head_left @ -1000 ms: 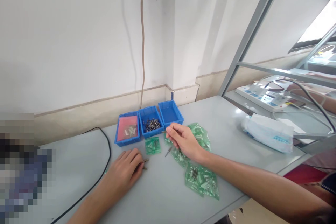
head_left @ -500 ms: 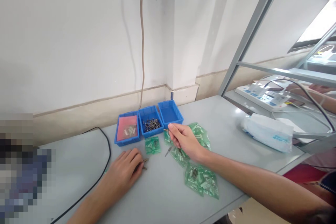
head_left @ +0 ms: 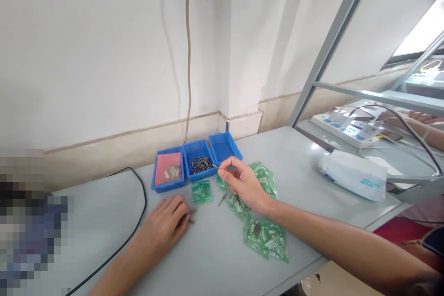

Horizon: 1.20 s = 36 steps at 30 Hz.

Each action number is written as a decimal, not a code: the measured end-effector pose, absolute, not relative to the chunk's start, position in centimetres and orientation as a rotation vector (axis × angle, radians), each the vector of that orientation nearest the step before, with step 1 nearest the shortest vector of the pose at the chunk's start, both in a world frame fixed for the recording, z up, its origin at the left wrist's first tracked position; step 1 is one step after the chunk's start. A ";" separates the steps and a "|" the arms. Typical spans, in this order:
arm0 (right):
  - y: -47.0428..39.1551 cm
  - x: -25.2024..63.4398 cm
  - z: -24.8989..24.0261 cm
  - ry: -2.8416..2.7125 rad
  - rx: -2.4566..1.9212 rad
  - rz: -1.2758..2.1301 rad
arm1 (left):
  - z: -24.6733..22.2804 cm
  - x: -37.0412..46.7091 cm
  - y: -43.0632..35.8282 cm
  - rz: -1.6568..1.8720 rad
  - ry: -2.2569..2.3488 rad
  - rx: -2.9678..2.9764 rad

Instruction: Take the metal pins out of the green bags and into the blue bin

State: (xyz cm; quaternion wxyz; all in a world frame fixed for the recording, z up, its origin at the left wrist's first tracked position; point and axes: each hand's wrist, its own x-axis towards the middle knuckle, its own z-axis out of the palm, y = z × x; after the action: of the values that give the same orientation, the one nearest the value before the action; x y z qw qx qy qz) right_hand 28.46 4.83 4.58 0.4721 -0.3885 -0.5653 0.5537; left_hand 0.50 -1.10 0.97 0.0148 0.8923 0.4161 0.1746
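Observation:
Between the thumb and index finger of my right hand (head_left: 242,184) is a small metal screw (head_left: 215,166), at the right edge of the middle blue bin (head_left: 199,177), which holds many dark screws. My left hand (head_left: 169,218) rests on the table with curled fingers closed on metal screws (head_left: 191,215) whose ends stick out by the thumb. One small green bag (head_left: 201,191) lies before the bins. A loose screw (head_left: 222,200) lies between my hands. Several green bags with metal parts (head_left: 266,236) lie beside and below my right hand.
The left blue bin (head_left: 168,188) holds a pink bag; the right blue bin (head_left: 225,147) shows a bare bottom. A black cable (head_left: 142,212) runs along the left. A white packet (head_left: 353,175), metal frame (head_left: 322,60) and power strip (head_left: 343,130) are on the right. A person's arm shows behind.
My right hand has shifted slightly up and left, and its screw now points toward the middle bin. My left hand stays in place.

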 end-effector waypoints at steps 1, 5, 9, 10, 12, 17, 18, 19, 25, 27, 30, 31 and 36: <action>4.9 28.5 4.5 -1.388 -0.946 1.343 | 0.9 0.5 -1.1 0.541 1.295 2.777; 5.0 28.5 4.4 -1.399 -0.944 1.302 | 0.9 0.5 -1.1 0.552 1.286 2.780; 4.9 28.5 4.4 -1.396 -0.947 1.305 | 1.0 0.5 -1.2 0.561 1.285 2.772; 4.9 28.5 4.4 -1.390 -0.949 1.314 | 1.0 0.5 -1.2 0.554 1.287 2.772; 4.8 28.5 4.5 -1.371 -0.960 1.337 | 1.0 0.5 -1.2 0.553 1.295 2.774; 4.8 28.4 4.6 -1.374 -0.980 1.337 | 0.8 0.3 -1.1 0.522 1.290 2.768; 4.8 28.4 4.6 -1.374 -0.982 1.348 | 0.8 0.3 -1.1 0.518 1.286 2.768; 4.8 28.3 4.6 -1.367 -0.984 1.370 | 0.7 0.2 -1.1 0.517 1.285 2.769; 4.9 28.3 4.6 -1.176 -0.872 1.609 | 0.7 0.3 -1.1 0.488 1.284 2.763; 4.8 28.4 4.8 -1.147 -0.778 1.704 | 0.8 0.3 -1.1 0.498 1.282 2.761; 4.7 28.5 5.0 -1.213 -0.715 1.723 | 1.0 0.4 -1.2 0.526 1.284 2.750; 4.7 28.5 5.0 -1.247 -0.715 1.700 | 1.1 0.4 -1.2 0.531 1.282 2.743; 4.6 28.6 4.6 -1.441 -0.812 1.508 | 1.4 0.5 -1.2 0.540 1.283 2.724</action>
State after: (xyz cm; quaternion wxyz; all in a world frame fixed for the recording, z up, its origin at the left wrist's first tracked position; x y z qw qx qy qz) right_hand 28.58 4.60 4.56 0.4366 -0.3264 -0.5793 0.6061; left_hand 0.51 -1.19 1.44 0.0412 0.8896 0.4192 0.1764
